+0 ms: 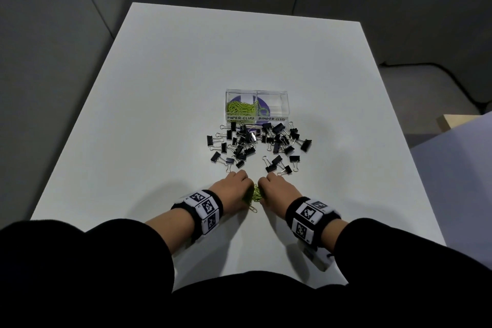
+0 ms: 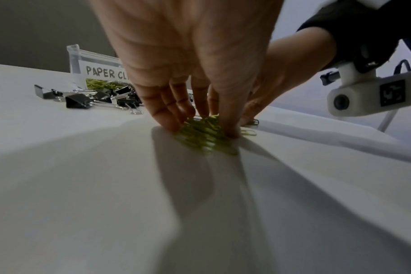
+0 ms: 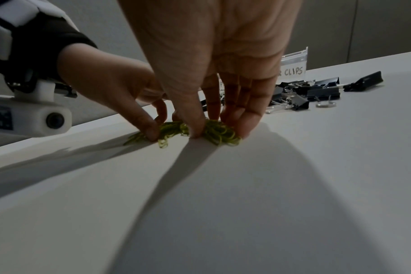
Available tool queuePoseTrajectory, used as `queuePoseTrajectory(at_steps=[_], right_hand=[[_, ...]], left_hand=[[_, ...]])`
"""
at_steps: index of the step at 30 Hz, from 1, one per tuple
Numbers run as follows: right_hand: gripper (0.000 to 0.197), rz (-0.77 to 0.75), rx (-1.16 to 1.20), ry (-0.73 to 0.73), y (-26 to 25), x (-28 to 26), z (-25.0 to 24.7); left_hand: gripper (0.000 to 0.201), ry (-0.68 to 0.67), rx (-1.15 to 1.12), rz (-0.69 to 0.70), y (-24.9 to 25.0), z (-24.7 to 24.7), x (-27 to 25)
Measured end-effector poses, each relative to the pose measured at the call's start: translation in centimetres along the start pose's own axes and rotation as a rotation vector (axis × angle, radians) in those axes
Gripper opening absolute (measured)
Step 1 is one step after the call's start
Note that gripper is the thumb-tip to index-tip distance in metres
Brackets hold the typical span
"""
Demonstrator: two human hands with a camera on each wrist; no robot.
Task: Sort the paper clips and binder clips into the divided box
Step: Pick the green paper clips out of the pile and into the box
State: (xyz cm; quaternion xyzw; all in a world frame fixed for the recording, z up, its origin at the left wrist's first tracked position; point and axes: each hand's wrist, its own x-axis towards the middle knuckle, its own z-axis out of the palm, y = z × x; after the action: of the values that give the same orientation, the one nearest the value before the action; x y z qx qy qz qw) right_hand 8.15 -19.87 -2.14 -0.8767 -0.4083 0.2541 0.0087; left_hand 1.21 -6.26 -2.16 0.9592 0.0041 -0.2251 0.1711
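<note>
- Beyond our fingers, away from the body, stands the divided box (image 1: pixel 257 106): its left compartment, labelled for paper clips, already holds green clips, while the right one, labelled for binder clips, looks empty of clips.
- Between that box and our knuckles lies the black scatter of binder clips (image 1: pixel 255 144), pointing every way, its nearest members just past our fingertips.
- Our left hand (image 1: pixel 234 184) and right hand (image 1: pixel 277 185) sit side by side on the table (image 1: pixel 159 88), equally near the target, fingers curled downward.
- The green paper clips (image 3: pixel 200 130) lie directly under and between the two sets of fingers, a tangled heap with no single heading; it spreads mostly left to right, from one hand to the other.
- The left thumb and fingers pinch the heap's left part; the right thumb and fingers pinch the right part, tips touching the table.
- We judge the coming move a lift forward and slightly left, to the paper-clip compartment.
- One stray clip (image 1: pixel 253 209) lies just behind the fingers, toward our body, outside both grips.
</note>
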Motion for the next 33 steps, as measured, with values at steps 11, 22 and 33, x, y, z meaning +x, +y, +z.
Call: queuePoseTrajectory(at_steps=[11,22,33], right_hand=[[0.024,-0.045,-0.083,0.029,-0.5,0.6,-0.2],[0.019,-0.162,-0.138,0.044,0.5,0.1,-1.5],[0.018,-0.177,-0.017,0.171,3.5,-0.5,-4.3]], left_hand=[[0.028,-0.058,-0.108,-0.075,0.0,-0.3,1.2],[0.021,0.014,-0.183,-0.050,-1.0,-1.5,1.3],[0.017,0.175,-0.294,-0.007,-2.6,-3.6,1.0]])
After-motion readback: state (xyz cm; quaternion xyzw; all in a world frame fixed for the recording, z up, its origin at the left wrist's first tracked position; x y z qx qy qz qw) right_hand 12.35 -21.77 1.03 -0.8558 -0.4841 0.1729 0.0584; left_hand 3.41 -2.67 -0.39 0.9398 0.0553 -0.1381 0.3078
